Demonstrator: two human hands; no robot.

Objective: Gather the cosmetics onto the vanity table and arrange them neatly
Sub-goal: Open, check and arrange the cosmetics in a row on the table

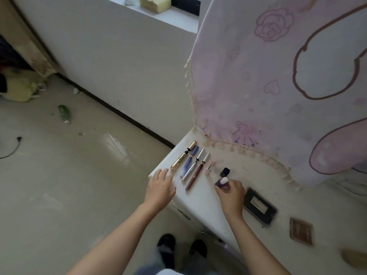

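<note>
Bottle (222, 182), small, purple, white-capped | pinched in curled fingers of right hand (231, 193), low at vanity table (200, 203), contact unclear | long axis slanted, cap toward far right | dark lipstick (225, 171) just beyond, row of tubes (193, 165) to its left | left hand (160, 185) spread loose at table corner, farther off.

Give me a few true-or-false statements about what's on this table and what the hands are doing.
1. The right hand grips a small purple bottle. True.
2. The left hand holds the gold tube. False: it is open and holds nothing; the tube lies on the table.
3. The black compact lies on the vanity table. True.
4. The green bottle stands in the row of cosmetics. False: it lies on the floor.
</note>
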